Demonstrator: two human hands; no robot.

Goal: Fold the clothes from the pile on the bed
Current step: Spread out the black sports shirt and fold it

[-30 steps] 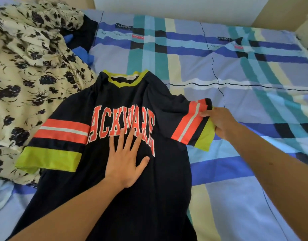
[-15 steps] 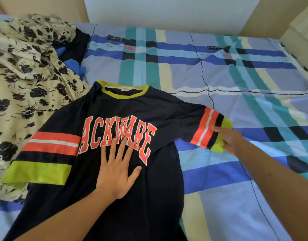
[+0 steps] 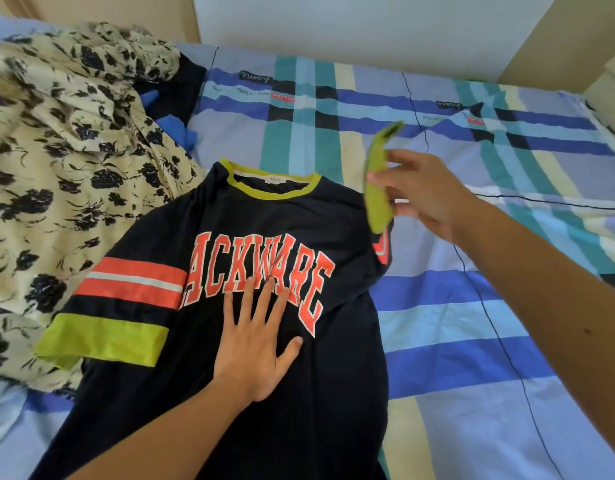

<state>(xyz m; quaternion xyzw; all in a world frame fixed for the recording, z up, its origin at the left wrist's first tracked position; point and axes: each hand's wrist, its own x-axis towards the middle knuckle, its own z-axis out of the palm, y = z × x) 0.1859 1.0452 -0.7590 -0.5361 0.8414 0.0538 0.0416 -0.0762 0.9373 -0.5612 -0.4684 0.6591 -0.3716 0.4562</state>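
Pressing down on the chest of the navy T-shirt (image 3: 334,393) with the left grip (image 3: 254,355), fingers straight and spread, fingertips touching the orange block lettering. Pinching the lime cuff of the right-hand sleeve (image 3: 378,202) with the right grip (image 3: 427,195), thumb against fingers, all somewhat blurred. Holding that sleeve raised off the bed (image 3: 472,358), cuff standing on edge above the shoulder, an orange stripe showing just below it.

Having the T-shirt lying face up on the near-left part of the bed, lime collar (image 3: 275,192) pointing toward the far edge, hem running out past the near edge of the view. Leaving the left-hand sleeve (image 3: 126,292) flat, with its orange and white stripes and lime cuff, overlapping the edge of the clothes pile (image 3: 56,168).

Showing the pile heaped along the left side of the bed up to the far-left corner, cream fabric with a black floral print, touching the T-shirt's shoulder. Showing a dark garment with blue patches (image 3: 174,128) poking out from under the heap toward the far edge. Showing blue, teal, pale yellow and black checks across the bare right half of the bed, and a pale wall (image 3: 334,22) behind the far edge.
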